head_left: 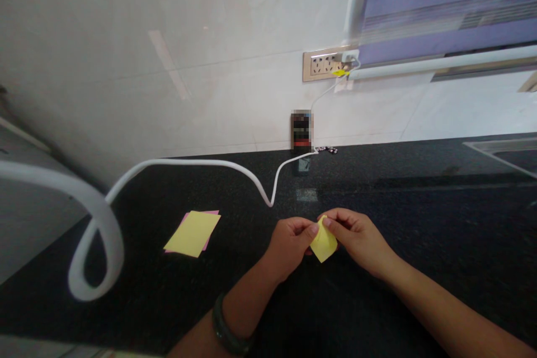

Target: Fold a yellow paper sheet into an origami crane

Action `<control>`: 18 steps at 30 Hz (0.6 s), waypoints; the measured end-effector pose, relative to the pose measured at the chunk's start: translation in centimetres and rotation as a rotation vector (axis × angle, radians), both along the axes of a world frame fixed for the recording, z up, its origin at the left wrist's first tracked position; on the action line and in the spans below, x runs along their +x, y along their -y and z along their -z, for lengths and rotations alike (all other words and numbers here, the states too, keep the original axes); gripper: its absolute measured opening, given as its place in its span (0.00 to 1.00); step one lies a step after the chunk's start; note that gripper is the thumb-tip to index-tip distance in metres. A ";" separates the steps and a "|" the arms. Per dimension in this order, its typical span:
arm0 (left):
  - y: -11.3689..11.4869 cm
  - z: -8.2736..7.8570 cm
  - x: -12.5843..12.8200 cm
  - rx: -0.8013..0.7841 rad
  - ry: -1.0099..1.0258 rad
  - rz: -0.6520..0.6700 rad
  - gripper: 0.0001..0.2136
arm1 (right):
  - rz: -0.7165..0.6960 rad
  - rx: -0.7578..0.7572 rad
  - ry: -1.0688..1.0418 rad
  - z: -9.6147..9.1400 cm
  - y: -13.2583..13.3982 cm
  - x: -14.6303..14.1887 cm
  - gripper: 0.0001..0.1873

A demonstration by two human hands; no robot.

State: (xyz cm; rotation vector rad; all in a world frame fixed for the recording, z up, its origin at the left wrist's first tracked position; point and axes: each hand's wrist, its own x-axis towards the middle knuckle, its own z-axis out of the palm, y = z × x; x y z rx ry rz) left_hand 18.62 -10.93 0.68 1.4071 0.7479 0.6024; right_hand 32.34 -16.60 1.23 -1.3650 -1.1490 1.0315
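Note:
Between my two hands is a small piece of folded yellow paper [324, 245], tapering to a point at the top and wider below. My left hand [289, 246] pinches its left edge between thumb and fingers. On the other side, my right hand [356, 235] grips the upper right part, its thumb pressed on the front. Some of my fingers are hidden behind the paper. To the left, a flat yellow sheet [193, 234] lies on top of a pink sheet [206, 245] on the dark countertop.
A white cable [201, 162] runs across the black speckled countertop [251, 302] and loops large at the left. A dark upright device [302, 130] leans by the tiled wall, below a socket panel [318, 65] with a plug. A sink edge [499, 158] shows at right.

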 end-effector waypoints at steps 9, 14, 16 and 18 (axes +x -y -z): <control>0.0 0.5 -0.1 0.156 -0.049 -0.040 0.14 | 0.009 0.002 -0.046 -0.1 0.0 -0.3 0.09; 0.4 0.2 -0.1 0.285 -0.122 -0.032 0.16 | 0.004 0.037 0.045 0.2 0.0 -0.3 0.08; 0.5 0.1 -0.1 0.309 -0.135 -0.030 0.16 | -0.001 0.033 0.069 0.2 0.1 -0.3 0.08; 0.6 0.1 -0.2 0.331 -0.134 -0.031 0.15 | 0.001 0.030 0.075 0.1 0.2 -0.3 0.09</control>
